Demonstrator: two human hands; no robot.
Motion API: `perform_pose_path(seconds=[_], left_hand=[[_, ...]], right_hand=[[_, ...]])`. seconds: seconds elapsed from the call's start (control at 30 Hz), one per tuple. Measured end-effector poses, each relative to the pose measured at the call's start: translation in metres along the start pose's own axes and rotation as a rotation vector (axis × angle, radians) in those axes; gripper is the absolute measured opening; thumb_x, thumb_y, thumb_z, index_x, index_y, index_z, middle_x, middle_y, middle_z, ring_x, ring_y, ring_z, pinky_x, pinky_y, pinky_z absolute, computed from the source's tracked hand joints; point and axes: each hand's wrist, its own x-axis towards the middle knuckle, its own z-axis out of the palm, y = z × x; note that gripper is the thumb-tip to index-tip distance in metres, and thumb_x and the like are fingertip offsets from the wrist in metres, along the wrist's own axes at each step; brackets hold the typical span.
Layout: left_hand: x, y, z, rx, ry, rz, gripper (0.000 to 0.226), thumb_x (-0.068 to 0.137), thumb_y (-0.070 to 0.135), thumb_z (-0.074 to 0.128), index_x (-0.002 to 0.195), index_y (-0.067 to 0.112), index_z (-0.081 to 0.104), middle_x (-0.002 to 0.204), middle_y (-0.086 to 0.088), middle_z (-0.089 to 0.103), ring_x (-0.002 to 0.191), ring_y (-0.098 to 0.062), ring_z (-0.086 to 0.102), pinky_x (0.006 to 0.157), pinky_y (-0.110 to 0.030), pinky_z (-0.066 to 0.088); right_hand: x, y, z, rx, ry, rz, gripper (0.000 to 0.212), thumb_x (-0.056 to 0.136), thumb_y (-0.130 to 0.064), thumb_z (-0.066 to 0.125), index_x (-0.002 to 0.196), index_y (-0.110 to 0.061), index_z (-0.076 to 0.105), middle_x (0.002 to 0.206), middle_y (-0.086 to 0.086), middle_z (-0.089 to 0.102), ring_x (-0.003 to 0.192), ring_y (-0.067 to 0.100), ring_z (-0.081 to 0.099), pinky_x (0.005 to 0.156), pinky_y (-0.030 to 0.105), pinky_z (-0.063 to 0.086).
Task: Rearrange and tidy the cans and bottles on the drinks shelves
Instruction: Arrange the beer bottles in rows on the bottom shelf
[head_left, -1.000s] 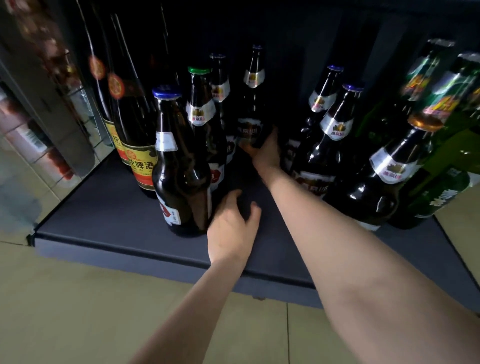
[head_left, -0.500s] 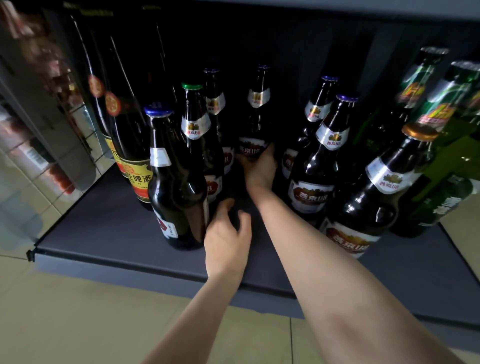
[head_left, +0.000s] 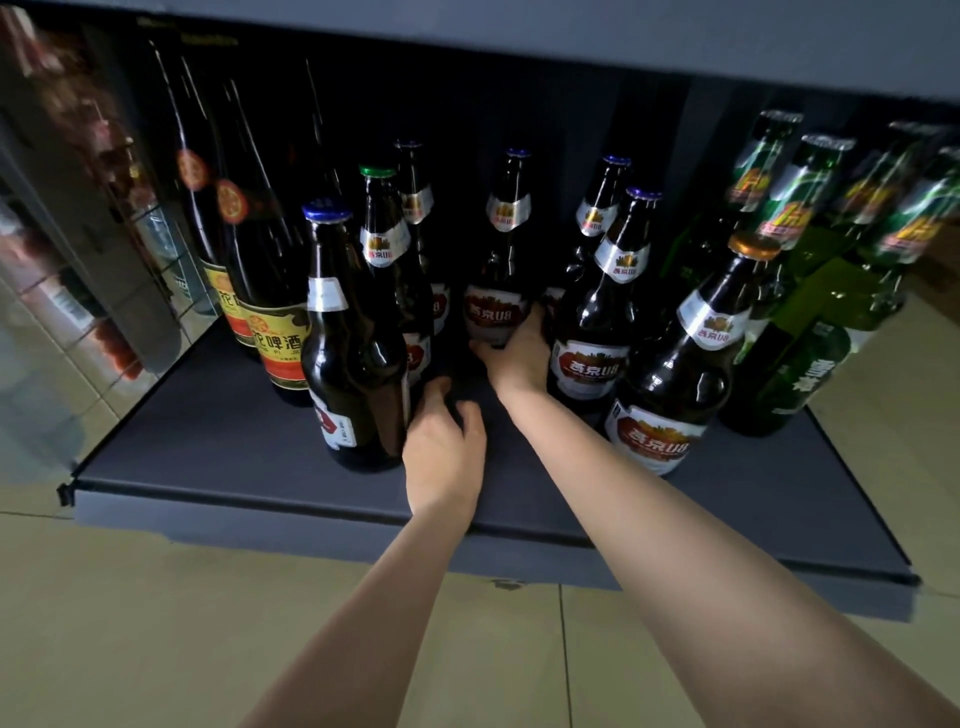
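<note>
Far back on the dark bottom shelf (head_left: 218, 447), the right hand (head_left: 517, 353) wraps a brown beer bottle (head_left: 498, 291) between two rows; the left hand (head_left: 441, 447) hangs loosely curled, holding nothing, beside the near-left bottle (head_left: 348, 364); rows look uneven, so tidying seems midway.

- Below me I see a pale tiled floor (head_left: 156, 623), with one grout line running towards me.
- At far left I make out a mirrored side panel (head_left: 78, 234), showing blurred reddish reflections.
- A small dark clip (head_left: 63, 494) sits at the lower left corner.
</note>
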Motion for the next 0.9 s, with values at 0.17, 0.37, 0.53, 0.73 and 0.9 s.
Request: perform_pose_path(seconds=[0.17,0.37,0.53,0.73,0.9], left_hand=[[-0.005,0.001,-0.004,-0.023,-0.038,0.036,0.035,0.095,0.016,0.042,0.130,0.009,0.048,0.125,-0.013,0.057,0.115,-0.030,0.052,0.087,-0.029,0.039],[-0.020,-0.008,-0.018,0.146,-0.154,0.132,0.035,0.094,0.012,0.043,0.128,0.008,0.049,0.128,-0.010,0.057,0.117,-0.029,0.051,0.092,-0.031,0.038],[-0.032,-0.006,-0.032,0.195,-0.228,0.183,0.032,0.095,0.014,0.042,0.126,0.009,0.050,0.126,-0.007,0.057,0.115,-0.025,0.051,0.088,-0.030,0.039],[-0.035,-0.010,-0.076,0.329,-0.021,0.030,0.025,0.089,0.037,0.053,0.088,0.015,0.066,0.078,-0.005,0.062,0.086,-0.031,0.058,0.070,-0.030,0.041],[-0.020,-0.032,-0.101,0.337,0.092,-0.035,0.031,0.081,0.043,0.064,0.080,0.013,0.056,0.084,-0.003,0.060,0.097,-0.029,0.052,0.086,-0.038,0.037]], right_hand=[[-0.056,0.015,-0.022,0.034,-0.086,-0.001,0.071,0.083,-0.009,0.068,0.142,-0.011,0.029,0.137,0.010,0.047,0.129,0.023,0.044,0.106,0.029,0.035],[-0.120,0.044,-0.074,-0.076,0.064,-0.161,0.027,0.083,-0.006,0.067,0.109,-0.009,0.059,0.102,0.003,0.063,0.094,0.014,0.061,0.085,0.031,0.052],[-0.137,0.041,-0.114,-0.139,0.391,-0.250,0.026,0.078,-0.013,0.073,0.095,-0.012,0.054,0.086,-0.003,0.055,0.083,0.019,0.056,0.069,0.027,0.046],[-0.114,0.052,-0.139,0.024,0.303,-0.021,0.083,0.067,-0.019,0.083,0.135,-0.014,0.035,0.130,0.004,0.044,0.113,0.017,0.049,0.096,0.029,0.041],[-0.106,0.052,-0.126,0.008,0.301,-0.019,0.083,0.064,-0.020,0.084,0.132,-0.014,0.038,0.126,0.005,0.054,0.115,0.022,0.053,0.098,0.034,0.044]])
